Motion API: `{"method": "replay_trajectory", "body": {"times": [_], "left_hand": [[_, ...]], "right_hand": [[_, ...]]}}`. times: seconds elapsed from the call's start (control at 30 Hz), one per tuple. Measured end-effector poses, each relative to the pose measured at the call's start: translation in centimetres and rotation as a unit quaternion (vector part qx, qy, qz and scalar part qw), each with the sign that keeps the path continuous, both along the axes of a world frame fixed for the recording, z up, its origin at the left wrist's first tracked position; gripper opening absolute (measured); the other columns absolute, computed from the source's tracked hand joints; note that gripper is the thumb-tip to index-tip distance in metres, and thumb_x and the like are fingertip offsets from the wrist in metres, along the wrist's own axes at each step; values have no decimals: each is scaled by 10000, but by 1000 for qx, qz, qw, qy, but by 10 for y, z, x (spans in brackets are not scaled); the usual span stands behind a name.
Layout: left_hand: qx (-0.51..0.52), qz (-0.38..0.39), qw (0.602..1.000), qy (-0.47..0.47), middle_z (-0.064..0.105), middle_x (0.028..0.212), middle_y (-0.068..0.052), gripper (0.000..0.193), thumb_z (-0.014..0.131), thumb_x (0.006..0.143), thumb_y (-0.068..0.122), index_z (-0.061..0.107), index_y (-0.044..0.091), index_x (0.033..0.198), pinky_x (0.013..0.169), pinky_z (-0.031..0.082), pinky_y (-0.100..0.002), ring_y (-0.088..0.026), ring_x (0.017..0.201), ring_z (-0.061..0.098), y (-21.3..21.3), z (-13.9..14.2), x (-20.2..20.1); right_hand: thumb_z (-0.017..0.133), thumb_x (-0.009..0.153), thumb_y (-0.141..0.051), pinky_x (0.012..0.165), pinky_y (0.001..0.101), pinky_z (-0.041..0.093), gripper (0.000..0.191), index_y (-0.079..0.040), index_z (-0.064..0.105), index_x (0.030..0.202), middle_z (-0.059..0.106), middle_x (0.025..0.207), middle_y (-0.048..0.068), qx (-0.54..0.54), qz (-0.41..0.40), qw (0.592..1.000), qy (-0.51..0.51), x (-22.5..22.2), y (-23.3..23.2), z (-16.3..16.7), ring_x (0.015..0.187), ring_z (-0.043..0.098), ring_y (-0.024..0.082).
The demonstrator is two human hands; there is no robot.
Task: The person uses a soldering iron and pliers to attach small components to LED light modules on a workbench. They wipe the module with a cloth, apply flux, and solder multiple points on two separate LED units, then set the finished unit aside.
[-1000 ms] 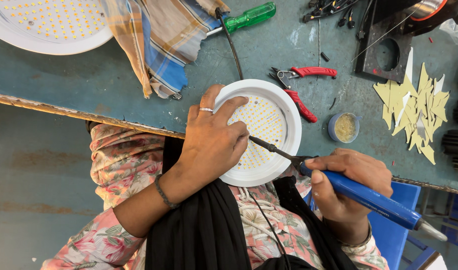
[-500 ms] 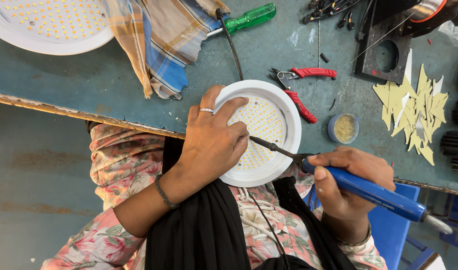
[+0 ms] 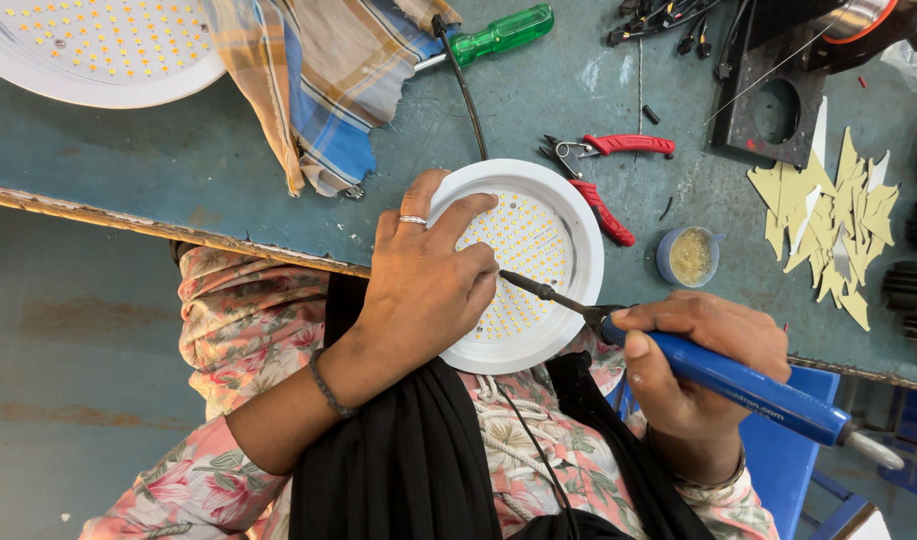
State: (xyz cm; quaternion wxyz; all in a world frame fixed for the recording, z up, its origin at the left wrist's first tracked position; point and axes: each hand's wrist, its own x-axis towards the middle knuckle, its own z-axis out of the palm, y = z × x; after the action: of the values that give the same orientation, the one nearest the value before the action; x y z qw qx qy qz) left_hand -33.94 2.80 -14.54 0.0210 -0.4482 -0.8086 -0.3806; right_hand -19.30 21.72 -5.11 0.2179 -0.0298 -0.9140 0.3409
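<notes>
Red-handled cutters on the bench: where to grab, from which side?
Take the red-handled cutters by the two red handles, coming from the right and above. The handles splay rightward and lie flat on the blue bench; the metal jaws point left toward the round LED panel, which the lower handle nearly touches, so that side looks crowded.

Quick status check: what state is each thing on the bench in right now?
Round LED panel: flat, at table edge, under left hand.
Soldering iron: gripped by right hand, tip on panel.
Red cutters: lying open.
Small tin: uncovered.
Green screwdriver: lying unused.
</notes>
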Motion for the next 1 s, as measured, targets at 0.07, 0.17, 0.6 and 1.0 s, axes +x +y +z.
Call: {"method": "replay_trajectory", "body": {"times": [0.07, 0.17, 0.6, 1.0], "left_hand": [[-1, 0, 1000, 1, 621, 1367, -76, 72, 761, 760, 177, 735, 112, 740, 841, 448, -530, -402, 1343, 450, 0, 0, -1], [-4, 2, 1000, 3, 620, 1370, -74, 71, 760, 763, 177, 736, 112, 744, 848, 452, -531, -399, 1346, 449, 1, 0, -3], [-13, -2, 1000, -12, 614, 1370, -78, 90, 778, 761, 198, 747, 114, 751, 863, 447, -539, -394, 1347, 440, 3, 8, -12], [-19, 6, 998, -52, 621, 1362, -62, 56, 777, 753, 175, 768, 120, 750, 950, 420, -551, -383, 1359, 427, 6, 11, -12]], "right_hand": [[725, 919, -157, 514, 219, 451, 201, 19, 669, 841, 732, 833, 104, 2, -7, 1000, -16, -2, -1, 2, 546, 651, 137], [732, 923, -165, 524, 214, 455, 214, 15, 673, 822, 732, 835, 90, 6, -2, 1000, -20, -3, 0, 3, 560, 657, 130], [792, 988, -188, 660, 296, 613, 424, -30, 439, 1159, 687, 843, 169, -113, -27, 986, 116, 11, 16, -18, 728, 739, 246], [726, 924, -192, 554, 210, 520, 243, 35, 661, 869, 740, 846, 148, -42, -26, 999, -12, -3, 10, 4, 606, 714, 150]]}}
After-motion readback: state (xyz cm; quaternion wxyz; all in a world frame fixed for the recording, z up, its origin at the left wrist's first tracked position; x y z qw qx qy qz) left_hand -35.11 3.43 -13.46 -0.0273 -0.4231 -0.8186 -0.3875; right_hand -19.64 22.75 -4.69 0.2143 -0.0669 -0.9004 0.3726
